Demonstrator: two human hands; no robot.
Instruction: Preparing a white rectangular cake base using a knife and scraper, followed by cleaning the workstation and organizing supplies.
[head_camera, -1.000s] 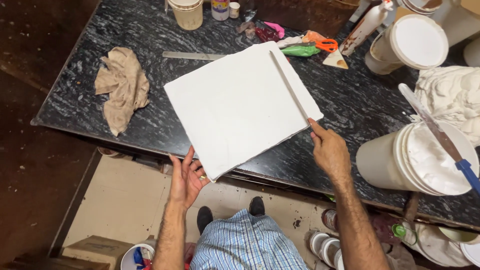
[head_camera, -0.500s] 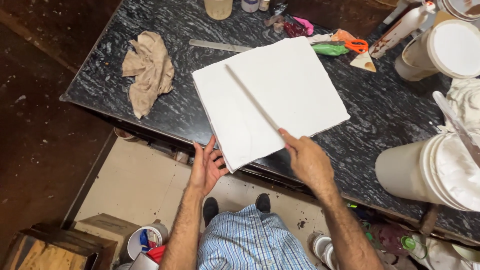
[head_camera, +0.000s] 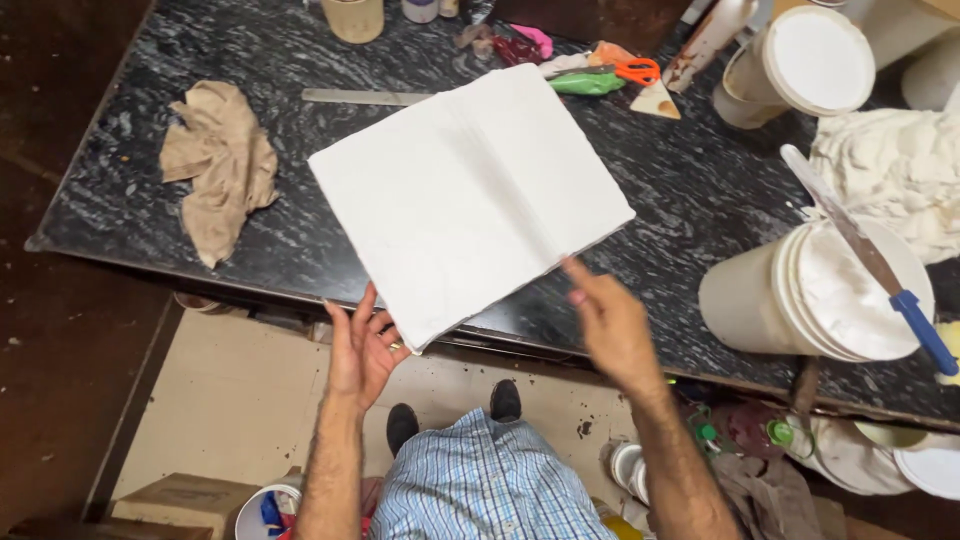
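A black marbled table (head_camera: 680, 210) stands over a pale floor panel, seen from above. Nearest, the left hand (head_camera: 362, 345) is spread, fingers touching the near corner of a white square slab (head_camera: 470, 195) that overhangs the table's edge. The right hand (head_camera: 610, 325) hovers open just beside the slab's near edge, fingers loosely extended. Farther left lies a tan rag (head_camera: 218, 165). At right a white bucket (head_camera: 820, 295) carries a blue-handled spatula (head_camera: 865, 255); beyond the slab lie orange scissors (head_camera: 635, 70).

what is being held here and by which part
The left hand props the white square slab at its near corner, past the table edge, fingers open beneath it. The right hand hovers just off its near edge.
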